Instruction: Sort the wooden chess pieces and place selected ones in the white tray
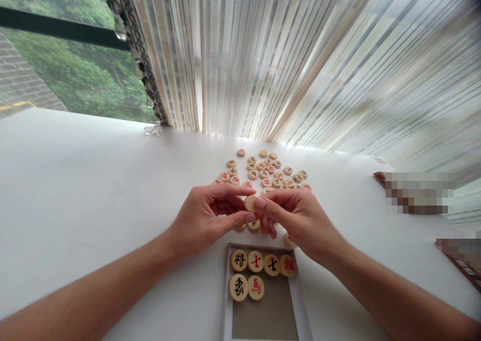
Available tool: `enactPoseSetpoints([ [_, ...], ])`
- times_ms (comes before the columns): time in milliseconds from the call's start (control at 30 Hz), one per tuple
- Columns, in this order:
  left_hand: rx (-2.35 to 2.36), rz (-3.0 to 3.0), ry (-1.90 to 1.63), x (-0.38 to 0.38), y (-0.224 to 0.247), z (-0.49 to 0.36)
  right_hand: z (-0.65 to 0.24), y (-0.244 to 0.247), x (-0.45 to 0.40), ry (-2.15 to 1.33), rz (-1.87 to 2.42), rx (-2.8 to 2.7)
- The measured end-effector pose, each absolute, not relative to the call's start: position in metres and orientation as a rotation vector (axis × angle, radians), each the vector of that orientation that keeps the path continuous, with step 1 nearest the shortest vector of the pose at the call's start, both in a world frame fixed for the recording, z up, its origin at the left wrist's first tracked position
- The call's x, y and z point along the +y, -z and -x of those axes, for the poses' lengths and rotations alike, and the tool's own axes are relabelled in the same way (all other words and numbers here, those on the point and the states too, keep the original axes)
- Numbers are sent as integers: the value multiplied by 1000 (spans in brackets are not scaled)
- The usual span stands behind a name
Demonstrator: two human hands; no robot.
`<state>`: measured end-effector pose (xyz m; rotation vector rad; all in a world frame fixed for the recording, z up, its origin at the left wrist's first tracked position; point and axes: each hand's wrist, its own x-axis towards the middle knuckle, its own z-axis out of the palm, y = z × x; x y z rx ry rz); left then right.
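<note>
Above the white table, a round wooden xiangqi piece [250,203] is held up with a plain face toward me. My right hand [291,213] pinches it between thumb and fingers. On the other side, my left hand [210,211] has its index finger and thumb closed around the piece's edge. Below my hands is an open box tray [265,313] holding two rows of larger-looking pieces, among them a black-marked piece [238,288] and a red-marked horse piece [256,287]. A black-marked piece [254,224] lies partly hidden under my fingers, and another red-marked piece [289,240] sits by my right wrist.
Several loose xiangqi pieces [276,182] lie scattered beyond my hands, some face down or stacked. Striped string curtains [240,55] hang along the table's far edge. Two brown-edged objects [411,193], partly blurred out, stand on the right.
</note>
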<state>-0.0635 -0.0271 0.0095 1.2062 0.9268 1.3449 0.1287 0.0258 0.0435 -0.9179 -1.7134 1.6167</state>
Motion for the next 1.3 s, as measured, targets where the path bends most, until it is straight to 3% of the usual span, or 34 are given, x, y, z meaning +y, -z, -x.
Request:
enactPoseSetpoints([
  [200,929,-1325,-1345,-28,-11,62,-127,-43,23,-1748,937,-1616],
  [467,931,-1476,-1340,-30,-13,60,-127,-43,22,-1645,957,-1689],
  [967,843,-1126,-1348,-27,-12,62,-131,-33,28,-1895,839,-1518],
  [1300,914,-1281,-1359,-27,-8,62,-128,-38,25,-1906,881,-1510],
])
